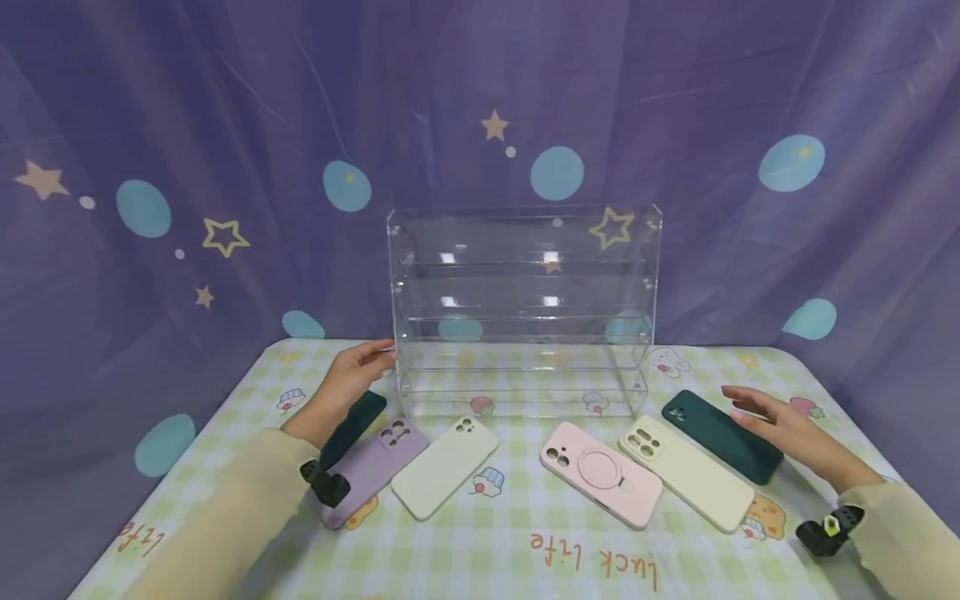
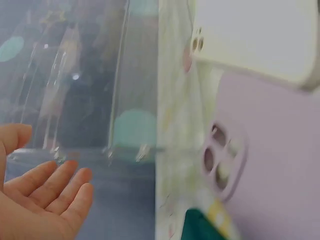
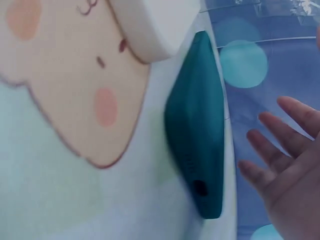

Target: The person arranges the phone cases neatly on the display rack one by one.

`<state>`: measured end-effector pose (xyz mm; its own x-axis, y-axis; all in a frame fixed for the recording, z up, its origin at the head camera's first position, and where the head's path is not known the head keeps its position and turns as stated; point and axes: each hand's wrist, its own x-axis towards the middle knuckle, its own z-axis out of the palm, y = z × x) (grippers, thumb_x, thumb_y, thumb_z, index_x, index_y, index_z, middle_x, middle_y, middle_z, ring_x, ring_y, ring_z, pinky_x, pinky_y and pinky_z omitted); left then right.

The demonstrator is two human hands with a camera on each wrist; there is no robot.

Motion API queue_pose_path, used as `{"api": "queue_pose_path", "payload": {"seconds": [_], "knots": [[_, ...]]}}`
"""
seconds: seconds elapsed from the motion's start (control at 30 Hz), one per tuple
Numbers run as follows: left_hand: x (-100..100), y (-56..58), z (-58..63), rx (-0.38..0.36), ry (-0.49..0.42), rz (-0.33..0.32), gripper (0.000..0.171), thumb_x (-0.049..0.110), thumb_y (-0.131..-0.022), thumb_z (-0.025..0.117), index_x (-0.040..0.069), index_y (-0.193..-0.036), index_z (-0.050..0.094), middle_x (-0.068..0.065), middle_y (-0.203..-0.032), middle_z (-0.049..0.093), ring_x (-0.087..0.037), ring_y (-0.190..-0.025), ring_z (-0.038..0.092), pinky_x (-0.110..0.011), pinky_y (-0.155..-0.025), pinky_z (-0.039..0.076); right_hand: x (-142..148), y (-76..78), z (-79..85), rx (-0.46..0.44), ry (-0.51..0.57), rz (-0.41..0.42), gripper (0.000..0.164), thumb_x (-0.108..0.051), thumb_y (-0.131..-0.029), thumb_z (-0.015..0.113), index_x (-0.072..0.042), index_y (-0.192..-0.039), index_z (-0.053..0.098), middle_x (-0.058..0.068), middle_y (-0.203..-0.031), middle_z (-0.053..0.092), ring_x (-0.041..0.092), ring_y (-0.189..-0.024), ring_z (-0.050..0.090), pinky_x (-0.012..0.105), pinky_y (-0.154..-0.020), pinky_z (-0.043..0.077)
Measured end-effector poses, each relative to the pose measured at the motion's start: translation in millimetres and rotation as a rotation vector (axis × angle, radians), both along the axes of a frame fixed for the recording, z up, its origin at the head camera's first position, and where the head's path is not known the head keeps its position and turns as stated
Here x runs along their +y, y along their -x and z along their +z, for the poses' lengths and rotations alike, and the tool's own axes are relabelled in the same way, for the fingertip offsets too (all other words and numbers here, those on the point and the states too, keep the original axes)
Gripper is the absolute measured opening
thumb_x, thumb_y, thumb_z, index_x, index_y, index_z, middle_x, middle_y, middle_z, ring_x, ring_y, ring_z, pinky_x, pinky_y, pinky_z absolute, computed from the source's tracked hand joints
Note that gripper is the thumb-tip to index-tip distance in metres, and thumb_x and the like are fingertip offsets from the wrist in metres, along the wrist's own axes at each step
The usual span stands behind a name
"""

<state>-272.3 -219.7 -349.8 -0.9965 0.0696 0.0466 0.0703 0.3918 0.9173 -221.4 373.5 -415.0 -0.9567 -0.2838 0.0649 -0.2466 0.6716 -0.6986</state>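
Note:
A clear acrylic tiered rack (image 1: 525,308) stands at the back of the table. My left hand (image 1: 352,375) hovers open beside its left wall, fingers straight; the left wrist view shows the open palm (image 2: 40,200) by the rack wall (image 2: 90,90). Under that arm lie a dark green case (image 1: 354,425), a lilac case (image 1: 375,471) and a pale cream case (image 1: 444,467). My right hand (image 1: 772,414) hovers open over another dark green case (image 1: 722,435); the right wrist view shows it (image 3: 197,125) beside the spread fingers (image 3: 280,160). A pink case (image 1: 602,472) and a cream case (image 1: 686,471) lie left of it.
The table has a green-checked cloth (image 1: 495,550) with cartoon prints and "luck life" lettering. A purple starred curtain (image 1: 225,125) hangs behind and around. Black wrist camera mounts (image 1: 828,529) sit on both sleeves.

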Motion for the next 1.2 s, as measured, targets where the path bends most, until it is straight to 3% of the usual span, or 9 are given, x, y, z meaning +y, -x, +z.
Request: {"api": "queue_pose_path", "payload": {"seconds": [0.07,0.17,0.27,0.47,0.67,0.77,1.0,1.2], "knots": [[3.0,-1.4,-4.2,-0.003,-0.029,0.022,0.047,0.020,-0.096,0.055,-0.004,-0.135,0.046,-0.024,-0.131,0.053,-0.018,-0.110,0.057,-0.041,-0.098,0.043,2.3,1.8,-4.1,-0.033,0.014,-0.003,0.052,-0.026,-0.100,0.047,0.000,-0.143,0.034,0.024,-0.142,0.039,-0.013,-0.111,0.040,0.010,-0.079,0.042],[5.3,-2.6,-10.2,0.015,-0.064,0.059,0.044,0.017,-0.094,0.058,-0.005,-0.131,0.051,-0.022,-0.127,0.057,-0.002,-0.094,0.058,-0.030,-0.089,0.047,4.4,6.2,-11.0,-0.062,0.033,0.003,0.052,-0.026,-0.100,0.048,-0.001,-0.143,0.034,0.023,-0.143,0.039,-0.018,-0.108,0.039,0.013,-0.080,0.043],[5.7,-3.0,-16.8,0.019,-0.087,0.087,0.043,0.015,-0.092,0.061,-0.006,-0.129,0.053,-0.020,-0.122,0.061,0.006,-0.085,0.056,-0.021,-0.080,0.048,4.8,11.4,-17.5,-0.086,0.071,0.013,0.055,-0.025,-0.098,0.051,-0.003,-0.145,0.032,0.023,-0.145,0.037,-0.020,-0.108,0.037,0.014,-0.082,0.044],[7.3,-3.2,-26.6,0.013,-0.081,0.139,0.039,0.012,-0.090,0.064,-0.005,-0.124,0.057,-0.017,-0.118,0.063,0.000,-0.087,0.057,-0.019,-0.073,0.049,6.1,20.6,-24.9,-0.084,0.125,0.066,0.059,-0.019,-0.095,0.057,0.002,-0.144,0.030,0.028,-0.144,0.035,-0.020,-0.110,0.038,0.013,-0.083,0.045],[9.1,-1.5,-29.9,0.023,-0.075,0.158,0.037,0.009,-0.090,0.063,-0.003,-0.124,0.058,-0.020,-0.125,0.059,-0.025,-0.113,0.056,-0.030,-0.091,0.047,10.0,26.6,-29.7,-0.093,0.140,0.091,0.064,-0.018,-0.092,0.062,0.002,-0.144,0.030,0.029,-0.144,0.035,-0.019,-0.111,0.039,0.010,-0.086,0.041],[9.0,-0.5,-32.3,0.020,-0.087,0.157,0.039,0.008,-0.089,0.063,-0.003,-0.126,0.057,-0.020,-0.128,0.057,-0.029,-0.119,0.053,-0.035,-0.096,0.045,12.7,29.1,-33.3,-0.078,0.135,0.102,0.067,-0.018,-0.090,0.065,0.002,-0.144,0.032,0.030,-0.143,0.036,-0.019,-0.112,0.040,0.008,-0.086,0.040],[5.6,2.7,-39.3,0.017,-0.063,0.178,0.041,0.011,-0.087,0.067,0.000,-0.126,0.058,-0.018,-0.126,0.059,-0.018,-0.111,0.057,-0.019,-0.083,0.047,16.2,32.6,-43.6,-0.035,0.118,0.162,0.074,-0.012,-0.084,0.071,0.004,-0.144,0.031,0.031,-0.145,0.032,-0.020,-0.118,0.033,0.003,-0.089,0.033],[6.2,6.2,-40.3,0.035,-0.075,0.168,0.041,0.009,-0.087,0.068,-0.003,-0.125,0.058,-0.019,-0.123,0.060,-0.002,-0.096,0.060,-0.014,-0.077,0.048,14.6,29.3,-43.6,0.026,-0.053,0.138,0.085,-0.026,-0.078,0.077,-0.005,-0.147,0.031,0.023,-0.146,0.035,-0.024,-0.116,0.024,0.007,-0.087,0.032]]}}
